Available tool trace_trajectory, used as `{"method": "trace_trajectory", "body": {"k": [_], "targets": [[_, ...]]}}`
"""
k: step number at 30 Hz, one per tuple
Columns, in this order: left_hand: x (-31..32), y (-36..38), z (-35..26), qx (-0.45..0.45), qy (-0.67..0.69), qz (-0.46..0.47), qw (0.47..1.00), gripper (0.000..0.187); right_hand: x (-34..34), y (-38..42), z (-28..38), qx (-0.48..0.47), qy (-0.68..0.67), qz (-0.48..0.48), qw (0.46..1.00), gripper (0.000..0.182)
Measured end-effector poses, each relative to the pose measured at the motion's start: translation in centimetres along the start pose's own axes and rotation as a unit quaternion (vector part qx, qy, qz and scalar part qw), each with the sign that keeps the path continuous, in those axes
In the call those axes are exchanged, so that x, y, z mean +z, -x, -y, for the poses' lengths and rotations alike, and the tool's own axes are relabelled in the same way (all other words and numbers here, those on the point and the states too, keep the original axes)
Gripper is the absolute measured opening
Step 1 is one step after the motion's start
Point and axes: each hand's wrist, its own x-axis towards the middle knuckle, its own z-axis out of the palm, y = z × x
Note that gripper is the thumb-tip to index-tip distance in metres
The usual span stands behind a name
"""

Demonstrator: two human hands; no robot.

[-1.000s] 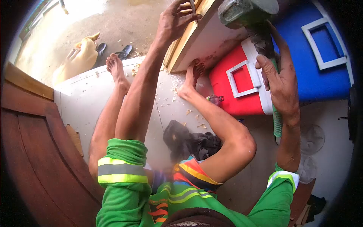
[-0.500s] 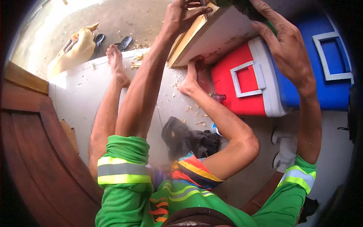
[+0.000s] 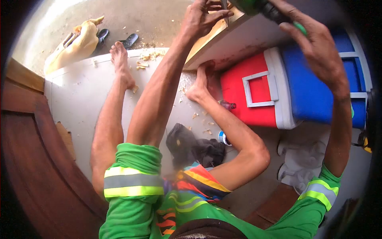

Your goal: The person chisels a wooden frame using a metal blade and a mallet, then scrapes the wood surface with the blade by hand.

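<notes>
At the top of the view, my left hand [image 3: 201, 20] is closed around a thin metal chisel [image 3: 225, 11], which stands against the pale edge of a wooden door panel [image 3: 209, 38]. My right hand [image 3: 318, 47] is wrapped around the black grip of a green-and-black power drill [image 3: 274, 12], whose body is partly cut off by the top of the frame. The drill is just right of the chisel, above the panel. My right foot [image 3: 197, 88] is against the panel's lower end.
Right of the panel stand a red cooler [image 3: 246, 89] and a blue cooler [image 3: 310, 85]. Wood shavings [image 3: 145, 57] litter the tiles near a dark cloth [image 3: 195, 145] and a small bottle [image 3: 227, 104]. A dog [image 3: 75, 49] lies by black slippers [image 3: 129, 41]. A brown door [image 3: 39, 159] is at left.
My right hand has moved right and slightly down, and more of the drill shows. My left hand keeps the chisel at the panel's edge; the view has shifted a little.
</notes>
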Motion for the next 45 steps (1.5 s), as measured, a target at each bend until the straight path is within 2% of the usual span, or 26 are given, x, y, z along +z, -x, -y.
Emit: {"method": "trace_trajectory", "body": {"k": [4,9,12,14,16,18,19,26,33,45], "targets": [[0.6,-0.2,-0.1,-0.02,0.039,-0.01,0.999,0.064,-0.3,0.7,2.4,-0.032,0.038,-0.05,0.998,0.046],[-0.2,0.0,-1.2,-0.002,-0.093,0.034,0.995,0.062,-0.5,-0.5,2.0,-0.04,0.082,-0.039,0.995,0.045],[0.6,0.1,0.7,-0.024,0.017,-0.015,0.999,0.063,-2.0,0.7,2.7,-0.048,0.06,-0.053,0.996,0.044],[0.5,0.0,1.8,-0.006,0.039,-0.005,0.999,0.064,-2.4,1.0,3.0,-0.053,0.057,-0.064,0.995,0.044],[0.0,0.3,0.0,-0.024,0.018,-0.02,0.999,0.063,-2.3,1.0,3.2,-0.06,0.059,-0.074,0.994,0.043],[-0.1,-0.5,-0.4,0.023,0.07,-0.019,0.997,0.061,-2.4,1.3,3.1,-0.064,0.065,-0.08,0.993,0.043],[0.0,-0.7,-1.0,0.007,0.03,-0.004,1.0,0.06,-2.3,1.3,3.1,-0.063,0.066,-0.079,0.993,0.043],[-0.1,-0.1,-0.9,0.048,-0.075,0.005,0.996,0.058,-2.9,1.5,3.6,-0.065,0.055,-0.09,0.992,0.042],[0.2,0.1,-1.5,0.032,-0.099,-0.004,0.995,0.057,-0.9,0.1,3.9,-0.073,0.1,-0.071,0.99,0.042],[0.7,0.6,0.3,0.036,0.03,-0.038,0.998,0.06,-0.9,-1.1,5.3,-0.095,0.139,-0.065,0.984,0.042]]}}
